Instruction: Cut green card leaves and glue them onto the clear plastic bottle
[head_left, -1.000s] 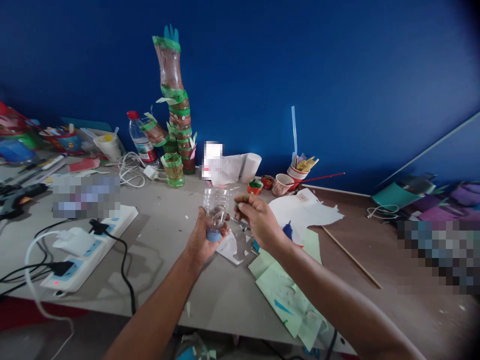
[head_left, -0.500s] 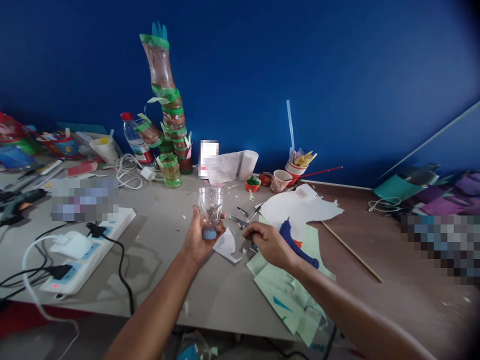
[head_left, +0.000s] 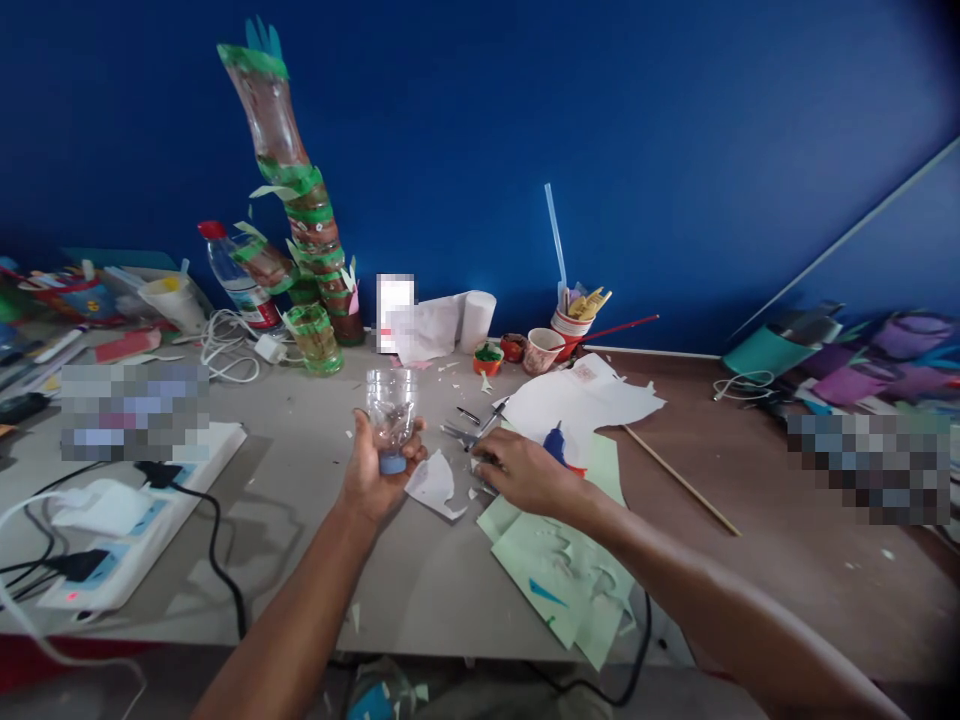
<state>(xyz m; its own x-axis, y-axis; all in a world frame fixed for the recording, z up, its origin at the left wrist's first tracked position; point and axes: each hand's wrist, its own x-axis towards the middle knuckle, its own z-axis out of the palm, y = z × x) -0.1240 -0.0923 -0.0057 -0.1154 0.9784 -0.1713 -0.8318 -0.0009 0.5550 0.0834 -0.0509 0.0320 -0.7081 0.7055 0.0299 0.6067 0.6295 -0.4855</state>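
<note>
In my left hand (head_left: 367, 470) is the cut-off top of a clear plastic bottle (head_left: 391, 415), held cap down, its blue cap (head_left: 392, 463) at the bottom and its cut rim upward. My right hand (head_left: 517, 465) is lowered at the scissors (head_left: 459, 434), its fingers curled over their handle end, which is hidden; the blades point left. Between the hands lies a torn white paper piece (head_left: 435, 484). A blue glue gun (head_left: 555, 442) shows partly behind my right hand. Under my right forearm are pale green sheets (head_left: 551, 570).
A tower of painted bottle pieces (head_left: 311, 230) stands at the back left, near a red-capped bottle (head_left: 244, 285). A power strip (head_left: 161, 540) with cables lies left. Behind are paper cups (head_left: 544, 350) and a white sheet (head_left: 581, 395); a wooden stick (head_left: 679, 478) lies right.
My right hand has come down onto the handle end of the scissors. The view has shifted to the right; my left hand still holds the bottle top.
</note>
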